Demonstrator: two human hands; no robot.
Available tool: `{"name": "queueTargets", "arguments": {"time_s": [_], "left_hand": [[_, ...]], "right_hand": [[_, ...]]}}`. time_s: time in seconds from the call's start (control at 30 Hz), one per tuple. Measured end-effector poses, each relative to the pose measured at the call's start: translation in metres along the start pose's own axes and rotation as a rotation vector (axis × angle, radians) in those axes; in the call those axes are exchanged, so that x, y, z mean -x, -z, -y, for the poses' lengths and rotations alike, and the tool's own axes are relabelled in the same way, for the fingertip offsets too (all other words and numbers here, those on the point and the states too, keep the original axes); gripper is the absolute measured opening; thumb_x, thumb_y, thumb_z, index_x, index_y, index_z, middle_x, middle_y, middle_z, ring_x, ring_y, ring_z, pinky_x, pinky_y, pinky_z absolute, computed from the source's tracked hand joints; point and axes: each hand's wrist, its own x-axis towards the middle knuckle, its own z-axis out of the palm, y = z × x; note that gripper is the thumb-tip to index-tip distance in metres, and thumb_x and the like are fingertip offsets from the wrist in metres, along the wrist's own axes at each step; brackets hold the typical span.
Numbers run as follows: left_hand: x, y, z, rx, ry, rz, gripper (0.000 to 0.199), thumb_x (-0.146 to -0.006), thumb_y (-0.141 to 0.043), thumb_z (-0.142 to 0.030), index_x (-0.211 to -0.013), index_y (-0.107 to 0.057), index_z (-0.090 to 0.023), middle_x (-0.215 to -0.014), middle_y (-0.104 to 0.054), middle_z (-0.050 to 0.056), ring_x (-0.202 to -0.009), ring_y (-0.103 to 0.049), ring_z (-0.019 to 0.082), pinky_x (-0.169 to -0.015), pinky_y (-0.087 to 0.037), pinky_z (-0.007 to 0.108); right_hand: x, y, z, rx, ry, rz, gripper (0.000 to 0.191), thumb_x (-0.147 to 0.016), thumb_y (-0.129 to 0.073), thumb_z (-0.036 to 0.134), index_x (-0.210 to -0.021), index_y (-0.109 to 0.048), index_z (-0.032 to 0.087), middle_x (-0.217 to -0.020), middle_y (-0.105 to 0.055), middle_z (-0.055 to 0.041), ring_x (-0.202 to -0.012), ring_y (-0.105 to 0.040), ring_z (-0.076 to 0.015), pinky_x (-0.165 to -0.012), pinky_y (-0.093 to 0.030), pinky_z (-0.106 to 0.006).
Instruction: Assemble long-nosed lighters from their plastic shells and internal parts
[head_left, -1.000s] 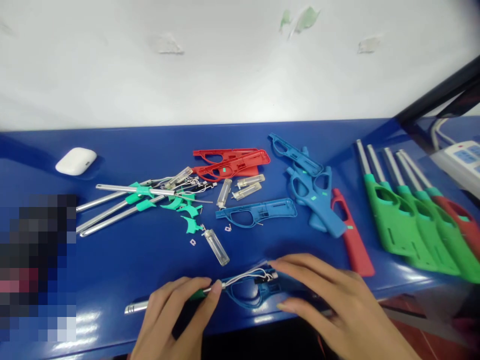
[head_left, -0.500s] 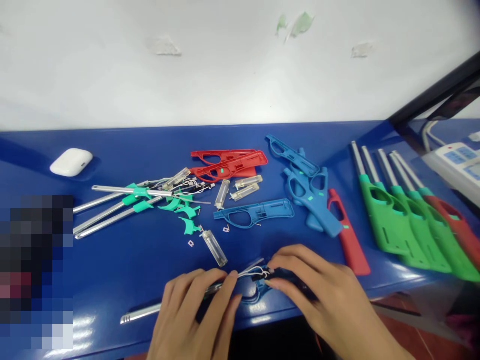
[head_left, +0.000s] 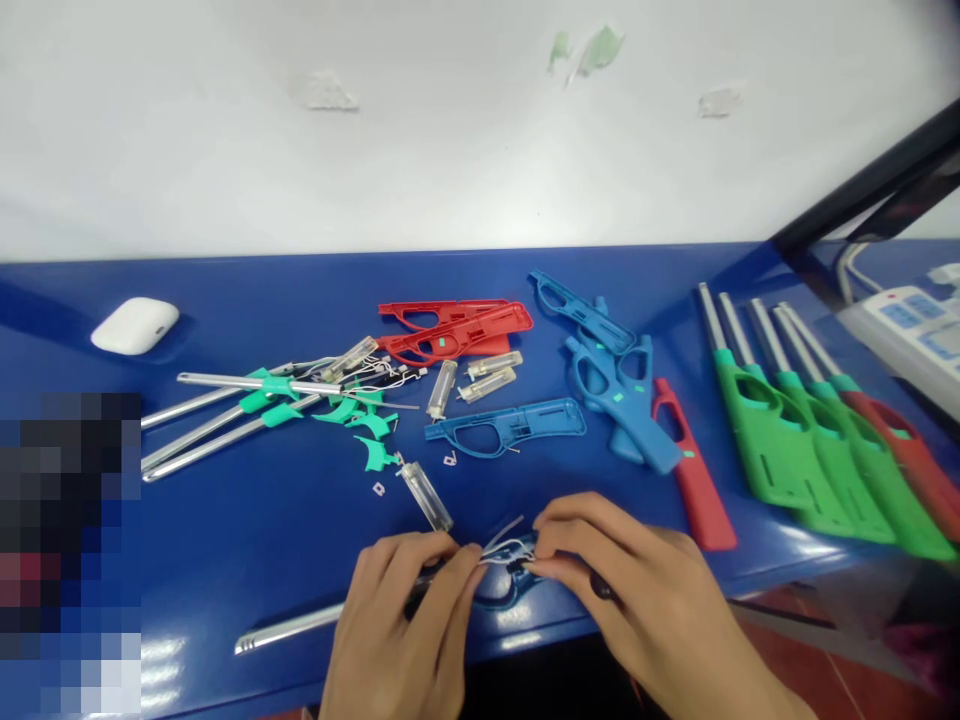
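Note:
At the table's front edge lies a blue lighter shell half point(head_left: 499, 600), with a metal lighter tube point(head_left: 289, 630) running out to the left. My left hand point(head_left: 412, 620) is closed over the tube's inner end, its fingertips at the white wires point(head_left: 510, 552). A thin clear hose point(head_left: 504, 533) sticks up beside them. My right hand point(head_left: 622, 580) pinches a small black igniter at the shell's handle end; the fingers hide most of it. A dark rounded tip point(head_left: 601, 586) shows under the right fingers, its kind unclear. Just beyond my left hand is a clear fuel tank point(head_left: 426, 495).
Behind lie red shell halves point(head_left: 457, 330), a blue shell half point(head_left: 517, 428), stacked blue shells point(head_left: 622, 395) and green triggers point(head_left: 375, 453). More metal tubes point(head_left: 217, 435) are left, assembled green lighters point(head_left: 772, 440) right. A white earbud case point(head_left: 135, 326) sits far left.
My left hand has slid slightly right along the tube, closer to the wires. My right fingers have shifted a little over the igniter, and the dark tip now shows beneath them.

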Motion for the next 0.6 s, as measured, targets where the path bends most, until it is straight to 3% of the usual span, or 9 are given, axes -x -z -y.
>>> {"name": "queueTargets", "arguments": {"time_s": [0.13,0.4,0.6], "left_hand": [[0.0000,-0.0013,0.0002,0.005,-0.002,-0.014,0.023,-0.102,-0.058,-0.007,-0.116,-0.070,-0.020,-0.106,-0.065,0.005,-0.099,-0.060,0.017,-0.089,-0.049,0.033],[0.0002,-0.0010,0.0013,0.003,-0.018,-0.028,0.024,-0.100,-0.059,-0.005,-0.117,-0.071,-0.019,-0.107,-0.066,0.006,-0.100,-0.062,0.018,-0.088,-0.052,0.034],[-0.0001,-0.0008,0.0009,-0.021,-0.030,-0.020,0.026,-0.098,-0.061,-0.003,-0.118,-0.070,-0.018,-0.106,-0.068,0.007,-0.098,-0.064,0.019,-0.087,-0.053,0.035]], "right_hand": [[0.0004,0.0016,0.0027,-0.038,-0.006,0.000,0.021,-0.112,-0.046,0.033,-0.102,-0.064,0.027,-0.093,-0.074,0.0051,-0.074,-0.074,-0.0101,-0.070,-0.057,-0.020],[0.0017,0.0030,0.0017,-0.022,0.111,-0.126,0.031,-0.113,-0.045,0.033,-0.100,-0.072,0.026,-0.090,-0.080,0.0059,-0.075,-0.075,-0.0072,-0.071,-0.056,-0.017],[0.0075,0.0015,-0.0021,0.040,0.089,-0.167,0.034,-0.112,-0.048,0.036,-0.097,-0.077,0.026,-0.094,-0.080,0.0028,-0.073,-0.076,-0.0076,-0.066,-0.057,-0.019]]}}
